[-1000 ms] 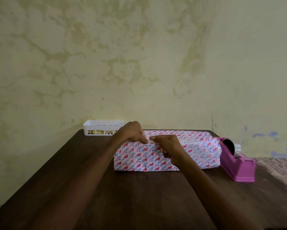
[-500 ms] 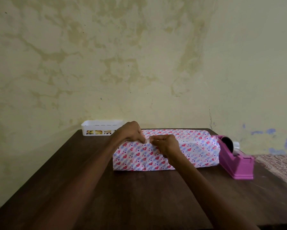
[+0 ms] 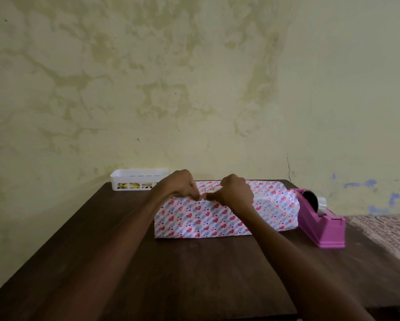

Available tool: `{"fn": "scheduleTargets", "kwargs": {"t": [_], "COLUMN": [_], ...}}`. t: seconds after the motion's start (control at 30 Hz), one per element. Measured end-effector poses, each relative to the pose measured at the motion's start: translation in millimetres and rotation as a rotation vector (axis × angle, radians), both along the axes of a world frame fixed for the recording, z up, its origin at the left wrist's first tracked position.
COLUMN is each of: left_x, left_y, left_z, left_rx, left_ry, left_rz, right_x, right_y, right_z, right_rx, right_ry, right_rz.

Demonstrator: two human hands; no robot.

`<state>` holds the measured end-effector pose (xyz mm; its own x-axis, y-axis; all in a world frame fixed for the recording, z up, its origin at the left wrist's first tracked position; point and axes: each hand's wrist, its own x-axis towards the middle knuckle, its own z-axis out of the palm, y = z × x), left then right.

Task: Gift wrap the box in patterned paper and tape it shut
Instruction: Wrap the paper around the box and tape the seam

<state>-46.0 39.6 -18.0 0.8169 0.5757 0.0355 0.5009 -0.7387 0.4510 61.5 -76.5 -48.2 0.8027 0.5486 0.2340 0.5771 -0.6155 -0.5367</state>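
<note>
The box, wrapped in white paper with red hearts and blue stripes (image 3: pixel 208 218), lies lengthwise on the dark wooden table (image 3: pixel 171 274). Both hands rest on its top front edge near the middle. My left hand (image 3: pixel 179 185) has its fingers curled down, fingertips pinching the paper at the edge. My right hand (image 3: pixel 236 193) is curled too, thumb and forefinger pinching the paper right beside the left fingertips. Whether a strip of tape sits under the fingers is not visible. The paper at the box's right end bulges loosely. A pink tape dispenser (image 3: pixel 324 225) with a clear roll stands just right of the box.
A white slotted plastic basket (image 3: pixel 138 179) sits at the table's back left corner against the stained yellow wall. A patterned cloth surface (image 3: pixel 386 235) lies beyond the table's right edge. Bare tabletop spreads in front of the box.
My right hand has slid a little up onto the box's top edge, and its fingertips have closed in against the left fingertips. The box and dispenser have stayed put.
</note>
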Motion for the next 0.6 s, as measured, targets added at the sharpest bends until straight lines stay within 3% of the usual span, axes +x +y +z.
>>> {"fn": "scheduleTargets", "kwargs": {"t": [0.23,0.4,0.6], "left_x": [-1,0,2], "left_y": [0,7,10], "left_z": [0,-4,-4], "left_rx": [-0.015,-0.047,-0.069], "left_ry": [-0.010,-0.014,0.003], "left_rz": [0.002,0.038,0.017], "right_x": [11,28,39], "right_y": [12,18,27], "right_z": [19,18,21], "right_rx": [-0.092,-0.145,-0.255], "right_ry": [-0.187,-0.018,0.054], "right_rz": [-0.097,0.061,0.178]}}
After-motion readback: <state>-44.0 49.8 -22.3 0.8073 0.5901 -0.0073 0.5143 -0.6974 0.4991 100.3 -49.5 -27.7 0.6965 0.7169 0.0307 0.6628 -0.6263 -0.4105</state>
